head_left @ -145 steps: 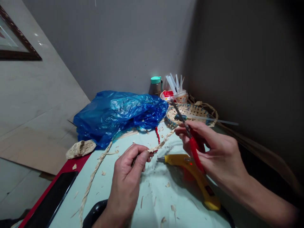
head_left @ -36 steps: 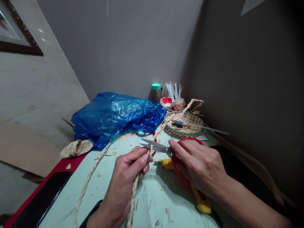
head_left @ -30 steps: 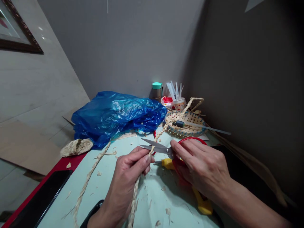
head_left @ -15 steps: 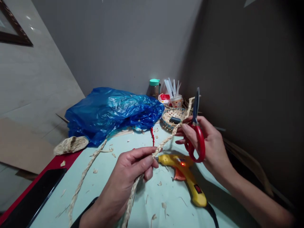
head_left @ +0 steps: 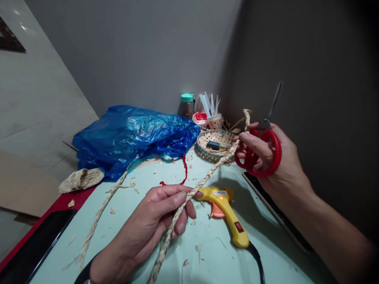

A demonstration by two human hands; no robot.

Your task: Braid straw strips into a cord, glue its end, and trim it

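A pale braided straw cord [head_left: 211, 170] runs slantwise between my hands, its lower end leaving the view at the bottom. My left hand [head_left: 160, 215] pinches it between thumb and fingers near the middle. Farther up, the thumb and fingers of my right hand [head_left: 275, 161] grip the cord close to its curled end. That same hand also holds red-handled scissors [head_left: 274, 152], blades pointing up and away from the cord. Below the cord, a yellow hot glue gun [head_left: 229, 209] lies on the table with a small light glowing.
A blue plastic bag [head_left: 133, 138] sits at the back left, near another braid [head_left: 100, 215] and a straw bundle [head_left: 81, 180]. Behind are a woven basket [head_left: 204, 154], a cup of glue sticks [head_left: 214, 121] and a jar [head_left: 186, 106]. Straw scraps litter the pale green tabletop [head_left: 219, 264].
My right hand has moved right and slightly up with the scissors, which now tilt rightward with their handles spread more. More braid shows between my hands. The view has shifted a little.
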